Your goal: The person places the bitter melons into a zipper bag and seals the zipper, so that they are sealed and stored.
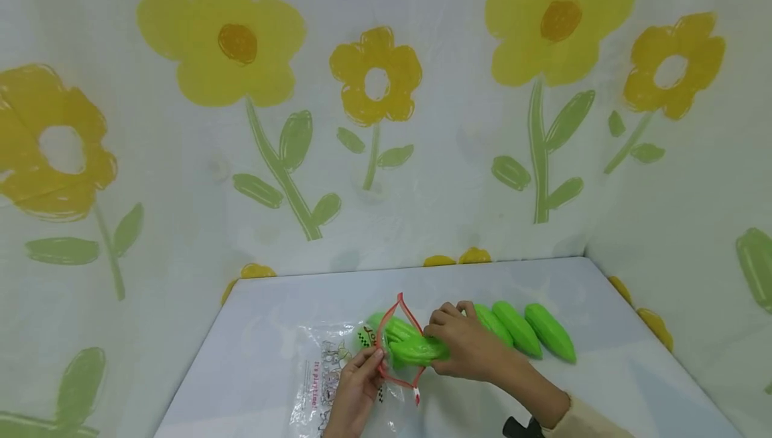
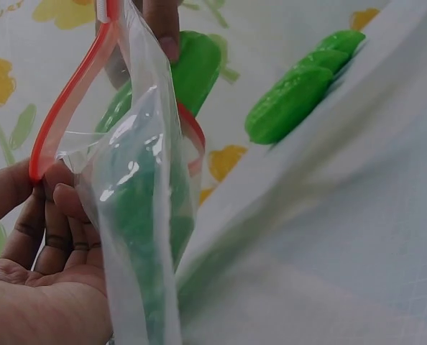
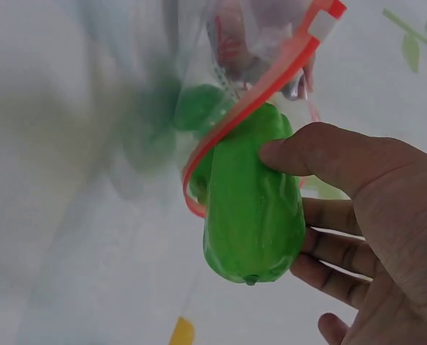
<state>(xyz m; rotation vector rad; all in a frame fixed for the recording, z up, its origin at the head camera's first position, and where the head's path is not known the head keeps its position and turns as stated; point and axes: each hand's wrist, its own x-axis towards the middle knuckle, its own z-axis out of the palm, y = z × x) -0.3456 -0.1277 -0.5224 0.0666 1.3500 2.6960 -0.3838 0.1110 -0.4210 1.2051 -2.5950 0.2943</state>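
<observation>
A clear zip bag (image 1: 310,371) with a red zip edge and printed drawings lies toward the front of the table, its mouth spread wide. My left hand (image 1: 356,391) pinches the red rim (image 2: 62,108) between thumb and finger. In my right hand (image 1: 464,344) is a green toy papaya (image 3: 253,201), ridged and glossy, gripped with the thumb on one side and fingers on the other. Its far end sits inside the bag's mouth; the near end sticks out. More green toy fruit (image 1: 395,328) shows through the plastic, partly hidden.
To the right of my right hand, several similar green toy fruits (image 1: 550,332) lie in a slanted row on the white table (image 1: 603,304). Flower-printed cloth (image 1: 422,210) rises behind the table and along both sides. A dark object (image 1: 521,428) shows by the right sleeve (image 1: 582,421).
</observation>
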